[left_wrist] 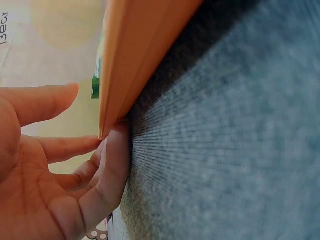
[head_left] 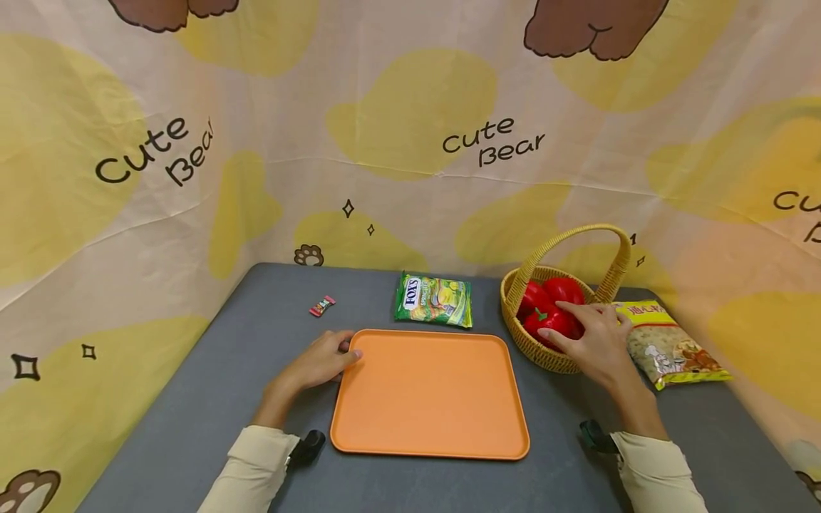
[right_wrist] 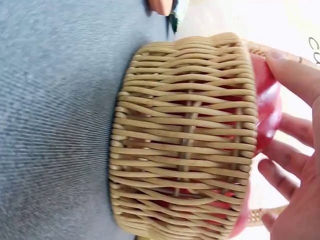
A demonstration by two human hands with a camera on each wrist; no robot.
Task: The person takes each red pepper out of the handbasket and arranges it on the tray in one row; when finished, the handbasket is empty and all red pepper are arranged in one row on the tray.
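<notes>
An orange tray (head_left: 430, 392) lies flat on the grey table, with nothing on it. My left hand (head_left: 343, 354) rests beside its far left corner, fingers relaxed and touching the rim; in the left wrist view the fingers (left_wrist: 107, 160) lie against the tray edge (left_wrist: 135, 55). My right hand (head_left: 567, 324) reaches over a wicker basket (head_left: 532, 349), its spread fingers on the red peppers (head_left: 545, 317) inside. The right wrist view shows the basket wall (right_wrist: 185, 135), a red pepper (right_wrist: 267, 112) and the open fingers (right_wrist: 295, 127) beside it.
A green Fox's candy bag (head_left: 433, 300) lies just behind the tray. A small wrapped candy (head_left: 322, 306) sits at the back left. A yellow snack bag (head_left: 673, 345) lies right of the basket. A bear-print cloth walls in the table on three sides.
</notes>
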